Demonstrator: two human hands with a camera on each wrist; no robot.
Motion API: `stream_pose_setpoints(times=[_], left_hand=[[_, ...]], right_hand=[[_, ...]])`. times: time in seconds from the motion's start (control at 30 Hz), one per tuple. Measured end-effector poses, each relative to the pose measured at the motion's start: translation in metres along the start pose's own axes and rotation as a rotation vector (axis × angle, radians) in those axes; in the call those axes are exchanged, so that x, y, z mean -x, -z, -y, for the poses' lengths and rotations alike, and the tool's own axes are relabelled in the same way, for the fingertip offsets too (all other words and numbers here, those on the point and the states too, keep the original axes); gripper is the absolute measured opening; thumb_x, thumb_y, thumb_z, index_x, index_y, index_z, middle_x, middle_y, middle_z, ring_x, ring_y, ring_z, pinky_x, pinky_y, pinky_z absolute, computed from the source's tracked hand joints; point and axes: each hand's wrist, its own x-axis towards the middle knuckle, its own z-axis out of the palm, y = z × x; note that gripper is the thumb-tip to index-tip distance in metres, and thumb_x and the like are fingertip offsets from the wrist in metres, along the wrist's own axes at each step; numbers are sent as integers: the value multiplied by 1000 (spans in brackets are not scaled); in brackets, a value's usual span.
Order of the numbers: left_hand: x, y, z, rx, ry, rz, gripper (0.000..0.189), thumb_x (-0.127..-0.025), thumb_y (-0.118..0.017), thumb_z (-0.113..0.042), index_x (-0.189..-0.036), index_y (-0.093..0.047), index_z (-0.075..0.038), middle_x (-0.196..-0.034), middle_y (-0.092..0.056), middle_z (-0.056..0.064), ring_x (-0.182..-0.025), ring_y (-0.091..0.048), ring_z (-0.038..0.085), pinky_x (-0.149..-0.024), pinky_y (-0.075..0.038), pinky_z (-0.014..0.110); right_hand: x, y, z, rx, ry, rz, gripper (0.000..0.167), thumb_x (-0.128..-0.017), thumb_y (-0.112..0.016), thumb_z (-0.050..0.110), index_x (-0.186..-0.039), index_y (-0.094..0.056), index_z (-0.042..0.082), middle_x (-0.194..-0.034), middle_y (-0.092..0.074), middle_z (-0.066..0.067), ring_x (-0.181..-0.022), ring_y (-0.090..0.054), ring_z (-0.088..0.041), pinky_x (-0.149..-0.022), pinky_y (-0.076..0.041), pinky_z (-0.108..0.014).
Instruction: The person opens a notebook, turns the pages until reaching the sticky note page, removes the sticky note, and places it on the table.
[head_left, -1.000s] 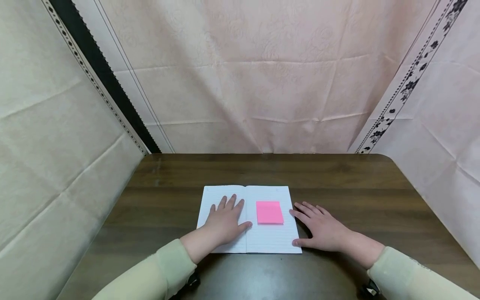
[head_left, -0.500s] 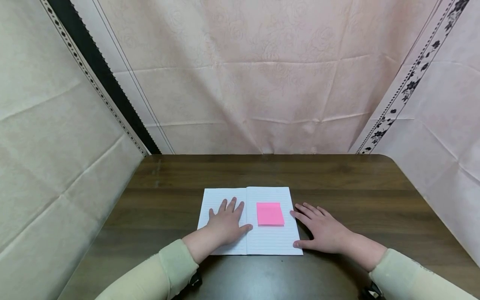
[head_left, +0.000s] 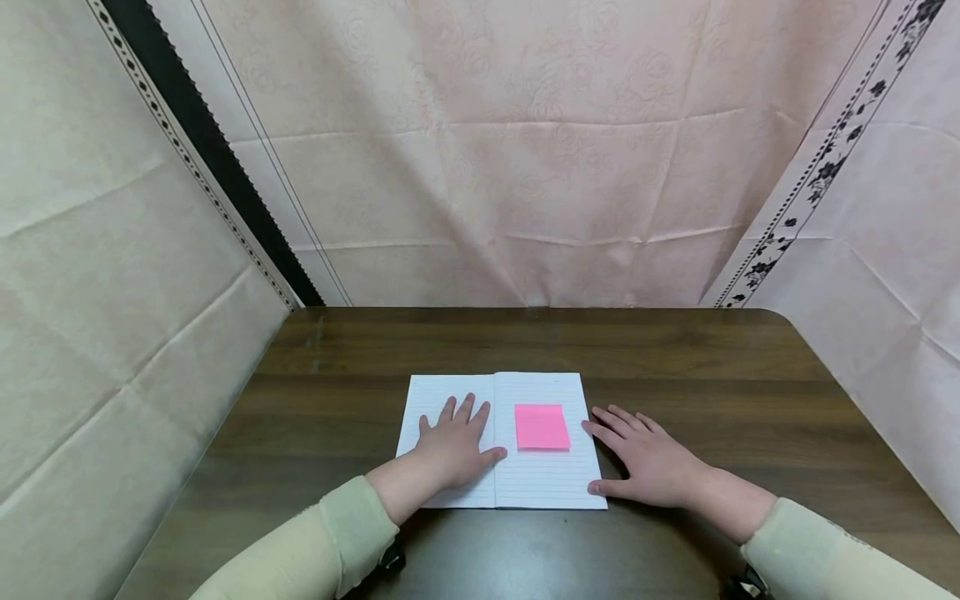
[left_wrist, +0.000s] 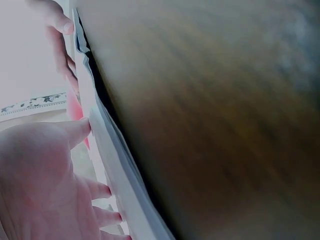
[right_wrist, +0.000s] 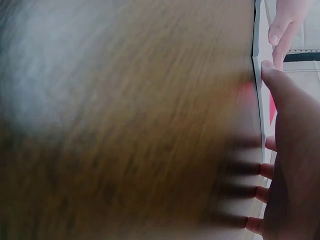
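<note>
An open notebook with lined white pages lies flat in the head view. On its right page sits a square pink sticky note. My left hand rests spread on the left page, its thumb reaching across the centre fold. At the notebook's right edge is my right hand, thumb and index fingertip touching the page margin while the other fingers lie on the wood. The left wrist view shows the left hand with its fingertips on the paper. In the right wrist view, the right hand's thumb meets the notebook's edge.
A dark brown wooden table carries the notebook. Pale cloth hangs behind it and along both sides, with a black band at the left corner and a floral border at the right. Dark straps show at both wrists.
The left page lies flatter near the fold than a second ago. Both hands keep their places; the whole view shifts very slightly.
</note>
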Motion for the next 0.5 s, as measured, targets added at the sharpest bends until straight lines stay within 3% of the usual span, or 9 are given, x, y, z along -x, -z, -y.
stream_pose_setpoints(times=[0.5], left_hand=[[4,2,-1,-2,-1,9,81,-94,-48,-65,-156,-32,-17,-163,-21,11,-149,-17,38,-108,-19,71]], right_hand=[[0,2,0,7,10,-12,93,-84,-47,80,-154,-38,19,-160,-31,-7,-147,-25,-35,-112,-25,-60]])
